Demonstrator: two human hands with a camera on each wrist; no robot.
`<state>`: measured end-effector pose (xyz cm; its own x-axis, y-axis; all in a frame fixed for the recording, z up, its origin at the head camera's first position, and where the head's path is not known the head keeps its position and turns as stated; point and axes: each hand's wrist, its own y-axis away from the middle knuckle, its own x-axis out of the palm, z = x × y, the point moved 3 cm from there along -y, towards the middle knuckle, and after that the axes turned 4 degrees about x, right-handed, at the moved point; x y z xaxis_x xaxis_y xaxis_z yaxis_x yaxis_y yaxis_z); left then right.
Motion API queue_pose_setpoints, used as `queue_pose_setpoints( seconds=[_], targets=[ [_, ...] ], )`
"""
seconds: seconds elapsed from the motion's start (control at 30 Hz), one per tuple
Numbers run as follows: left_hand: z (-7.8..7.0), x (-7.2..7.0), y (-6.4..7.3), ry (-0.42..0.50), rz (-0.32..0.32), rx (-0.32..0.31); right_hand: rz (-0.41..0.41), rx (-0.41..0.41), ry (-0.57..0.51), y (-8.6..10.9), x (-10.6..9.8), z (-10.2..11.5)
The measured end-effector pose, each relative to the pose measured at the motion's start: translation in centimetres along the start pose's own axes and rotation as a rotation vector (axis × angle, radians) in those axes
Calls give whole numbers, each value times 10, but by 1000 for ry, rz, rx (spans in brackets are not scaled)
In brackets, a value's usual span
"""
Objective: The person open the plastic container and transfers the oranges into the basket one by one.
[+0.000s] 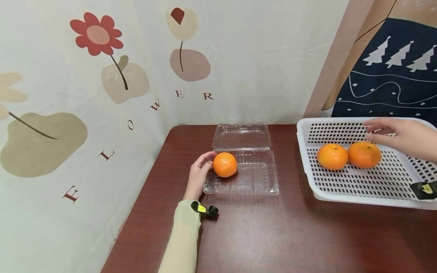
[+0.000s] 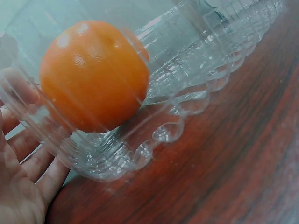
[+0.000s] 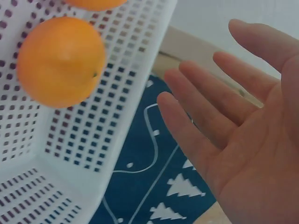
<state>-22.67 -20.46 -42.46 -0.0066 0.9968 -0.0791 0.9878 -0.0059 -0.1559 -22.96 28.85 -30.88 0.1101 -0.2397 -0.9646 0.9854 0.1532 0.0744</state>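
Note:
My left hand [image 1: 199, 174] is at the left side of a clear plastic clamshell box [image 1: 252, 174]. In the left wrist view its loosely extended fingers [image 2: 35, 161] lie along the outside of the box wall. An orange fruit [image 1: 225, 165], like a mandarin, sits in the box's left part, right beside those fingers. My right hand [image 1: 399, 134] hovers over a white perforated basket [image 1: 310, 178], fingers apart and holding nothing. Below and left of it, two more oranges sit in the basket: the nearer one [image 1: 364, 155] and the left one [image 1: 332, 156].
The box's lid [image 1: 241, 136] lies folded back towards the wall. All of this stands on a dark red-brown table [image 1: 259, 231]. A printed cloth [image 1: 252, 76] hangs behind and along the left, with a dark blue tree-patterned part [image 1: 382, 87] behind the basket.

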Motion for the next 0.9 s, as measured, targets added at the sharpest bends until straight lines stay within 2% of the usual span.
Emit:
queue_pose_setpoints(
  seconds=[0.17, 0.4, 0.63, 0.9],
  targets=[
    [-1, -1, 0, 1, -3, -10, -59, -3, 39, 3, -7, 14],
    [-1, -1, -1, 5, -2, -19, -65, -22, 32, 8, -15, 37],
    [-1, 0, 1, 11, -1, 5, -85, -70, 6, 18, -20, 62],
    [-1, 1, 1, 10, 0, 2, -95, -116, -14, 23, -22, 76]
  ],
)
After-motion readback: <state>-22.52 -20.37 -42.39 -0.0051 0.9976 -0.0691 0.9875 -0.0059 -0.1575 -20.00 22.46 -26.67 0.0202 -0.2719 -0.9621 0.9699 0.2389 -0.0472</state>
